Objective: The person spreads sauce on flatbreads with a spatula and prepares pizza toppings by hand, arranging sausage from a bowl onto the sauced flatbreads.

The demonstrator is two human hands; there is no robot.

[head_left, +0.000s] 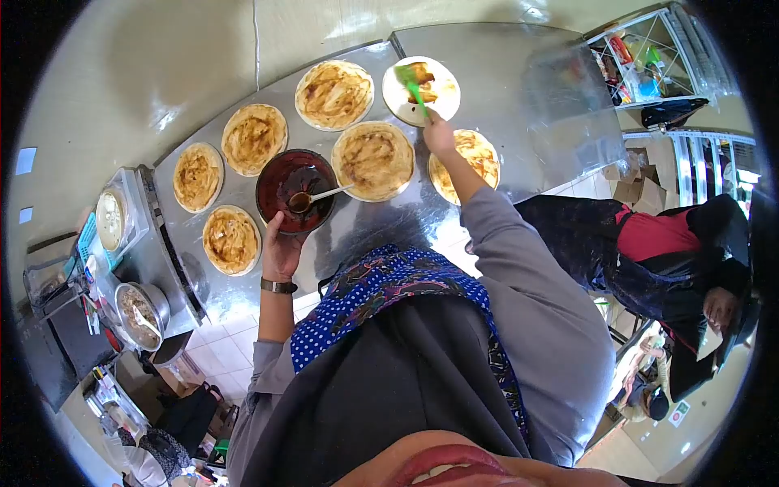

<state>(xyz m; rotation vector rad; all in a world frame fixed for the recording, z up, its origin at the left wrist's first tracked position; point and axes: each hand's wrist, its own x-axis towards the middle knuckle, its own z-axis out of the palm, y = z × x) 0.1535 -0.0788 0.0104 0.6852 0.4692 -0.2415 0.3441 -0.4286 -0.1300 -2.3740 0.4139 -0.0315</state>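
My right hand point(439, 135) grips the handle of a green basting brush point(415, 84). Its head is over a pale dough round point(442, 77), which has dark brown sauce smeared across its middle. With my left hand point(283, 247) I hold the near rim of a dark red bowl point(271, 180). A ladle point(331, 192) with a pale handle rests in this bowl, with brown sauce around it. Close by are sauce-streaked dough rounds, one right of the bowl point(372, 161) and another below my right wrist point(485, 156).
Several more sauced rounds point(334, 95) lie on the steel table point(519, 97). At the left stands a metal bowl point(162, 304) with a spoon in a pale brown mixture. A person in dark clothes and a red top point(653, 236) stands at the right, near a shelf point(677, 49).
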